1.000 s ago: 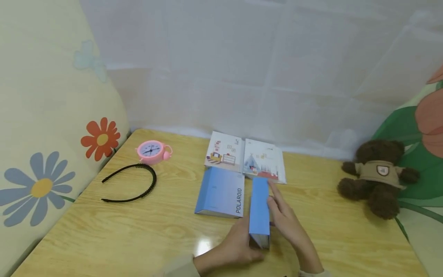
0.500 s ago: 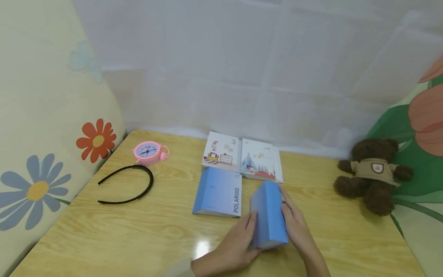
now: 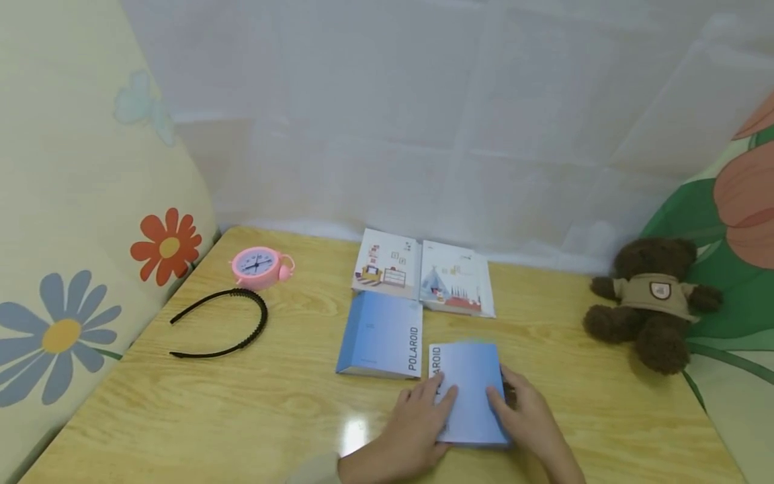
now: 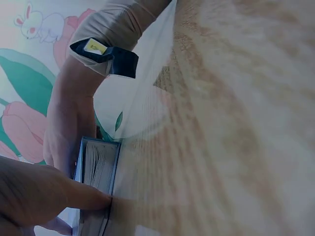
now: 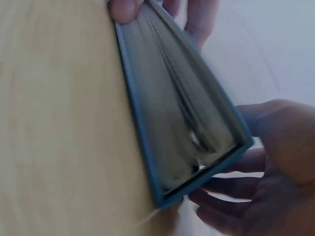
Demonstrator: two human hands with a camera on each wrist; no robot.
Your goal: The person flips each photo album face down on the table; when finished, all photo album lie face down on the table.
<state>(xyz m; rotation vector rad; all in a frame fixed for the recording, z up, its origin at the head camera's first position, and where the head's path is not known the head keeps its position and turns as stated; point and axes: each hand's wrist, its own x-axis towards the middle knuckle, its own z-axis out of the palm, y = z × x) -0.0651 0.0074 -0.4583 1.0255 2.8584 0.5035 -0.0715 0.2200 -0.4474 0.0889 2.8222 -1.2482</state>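
Note:
Both hands are on a blue photo album [image 3: 471, 383] whose cover faces up, its lettering partly covered. My left hand [image 3: 414, 423] grips its left side; in the left wrist view the thumb lies at the lower cover's edge, the other fingers on the far side. My right hand [image 3: 532, 420] holds the spine side, thumb on the cover and fingers behind the spine. The right wrist view shows the album's page edges [image 5: 157, 98] between two covers. A second blue album [image 3: 387, 336] marked POLAROID lies just left of it, apart from the hands.
Two white illustrated books [image 3: 387, 262] lie side by side at the back, beyond the second blue album. On the left are a pink alarm clock [image 3: 256, 267] and a black headband [image 3: 256, 329]. A brown teddy bear [image 3: 656, 299] lies at the right by a flowered cushion [image 3: 750, 269].
The held album has turned from spine-up to lying cover-up, with its lettering at the left. The left fingers now lie on the cover; the right hand stays at the spine side.

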